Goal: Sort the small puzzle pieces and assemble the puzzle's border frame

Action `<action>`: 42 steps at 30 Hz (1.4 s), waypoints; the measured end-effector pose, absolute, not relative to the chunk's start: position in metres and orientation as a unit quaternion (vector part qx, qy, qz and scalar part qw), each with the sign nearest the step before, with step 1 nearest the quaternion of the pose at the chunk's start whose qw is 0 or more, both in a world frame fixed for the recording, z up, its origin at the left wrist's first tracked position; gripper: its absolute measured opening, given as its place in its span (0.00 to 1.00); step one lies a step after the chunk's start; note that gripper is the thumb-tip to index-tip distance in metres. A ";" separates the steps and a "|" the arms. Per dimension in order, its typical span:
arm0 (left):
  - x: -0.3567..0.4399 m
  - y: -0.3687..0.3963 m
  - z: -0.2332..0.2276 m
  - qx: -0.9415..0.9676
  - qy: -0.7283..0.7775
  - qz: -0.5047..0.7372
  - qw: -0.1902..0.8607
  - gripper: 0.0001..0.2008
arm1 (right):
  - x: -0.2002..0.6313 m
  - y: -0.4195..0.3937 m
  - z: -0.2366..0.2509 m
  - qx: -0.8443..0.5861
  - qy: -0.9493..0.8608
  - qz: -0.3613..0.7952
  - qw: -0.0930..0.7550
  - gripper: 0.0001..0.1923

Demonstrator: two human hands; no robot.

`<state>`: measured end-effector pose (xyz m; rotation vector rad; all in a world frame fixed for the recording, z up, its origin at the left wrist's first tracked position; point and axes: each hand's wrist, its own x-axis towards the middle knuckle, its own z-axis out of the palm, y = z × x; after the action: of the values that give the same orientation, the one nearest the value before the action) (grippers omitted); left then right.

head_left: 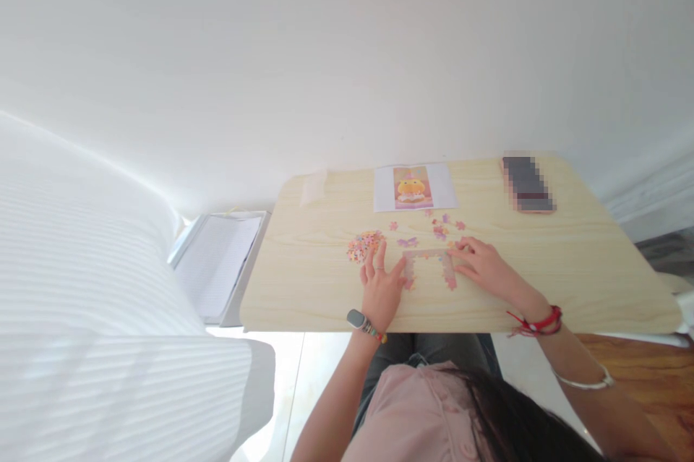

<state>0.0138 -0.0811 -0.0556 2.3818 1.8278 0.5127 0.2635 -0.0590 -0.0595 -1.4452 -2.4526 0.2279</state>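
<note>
A partly joined jigsaw puzzle frame (pixel 428 254) lies on the table, with a top edge and two sides running down toward me. My left hand (pixel 382 285) rests at its left side, fingers spread, the thumb touching the frame's upper left. At the upper right corner is my right hand (pixel 482 265), its thumb and fingertips on the pieces there; whether it pinches one is too small to tell. A heap of puzzle pieces (pixel 362 248) lies just beyond my left fingers. Several loose pieces (pixel 440 229) are scattered above the frame.
Behind the pieces lies a printed picture sheet (pixel 384 189) with a yellow figure. A phone (pixel 528 184), blurred out, is at the back right. A pale slip (pixel 313 187) sits at the back left. Left of the wooden table (pixel 303 296) stands a container with papers (pixel 217 259).
</note>
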 end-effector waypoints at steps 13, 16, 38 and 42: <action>0.007 -0.084 -0.052 0.783 0.572 0.241 0.041 0.18 | 0.233 -0.003 -0.048 -0.582 -0.796 0.029 0.163 0.10; 0.003 -0.085 -0.053 0.780 0.577 0.237 0.048 0.16 | 0.230 0.000 -0.054 -0.585 -0.793 0.033 0.168 0.10; 0.002 -0.090 -0.057 0.783 0.571 0.238 0.061 0.15 | 0.199 -0.078 -0.046 -0.537 -0.830 0.071 0.134 0.05; 0.001 -0.092 -0.059 0.783 0.572 0.236 0.056 0.15 | 0.206 -0.073 -0.044 -0.525 -0.831 0.112 0.146 0.06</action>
<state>0.0006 -0.0917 -0.0586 2.3771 1.7373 0.7170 0.2058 -0.0727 -0.0436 -1.5129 -2.3920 0.3225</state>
